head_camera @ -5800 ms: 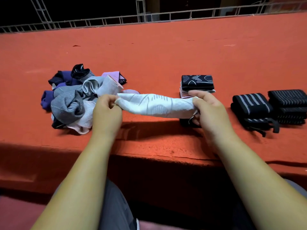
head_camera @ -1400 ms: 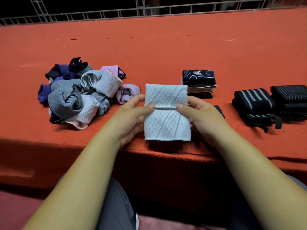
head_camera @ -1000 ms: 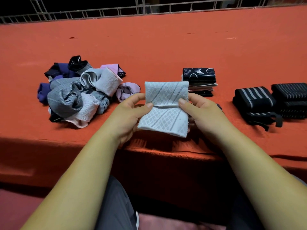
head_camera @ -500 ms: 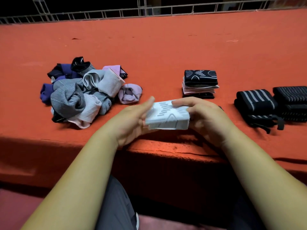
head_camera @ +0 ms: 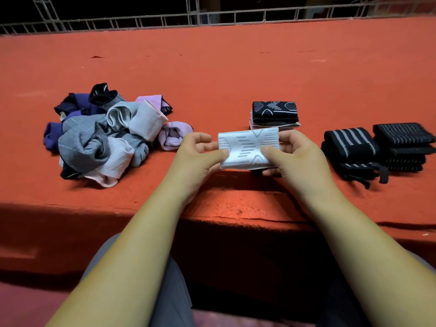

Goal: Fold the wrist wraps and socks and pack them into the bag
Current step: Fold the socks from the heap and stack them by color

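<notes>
Looking down through the head camera, I see a wide red ledge [head_camera: 236, 74] filling most of the view, with a metal railing [head_camera: 212, 17] along its far side. On its left lies the pile of loose socks [head_camera: 99, 142], grey, purple, pink and black tangled together, so I cannot count them. At the right sit two stacks of folded black wrist wraps [head_camera: 349, 145], side by side; the outer stack reaches the frame edge. Between the two groups stands a small stack of folded socks [head_camera: 273, 112], a black patterned one on top, its lower layers partly hidden behind the white sock [head_camera: 247, 147]. That sock, folded into a compact rectangle, is held just above the ledge's near part. My left hand [head_camera: 195, 159] pinches its left end, thumb on top; my right hand [head_camera: 297, 156] grips the right end likewise. The fingers behind it are hidden, and something dark under the right hand is too obscured to identify.
</notes>
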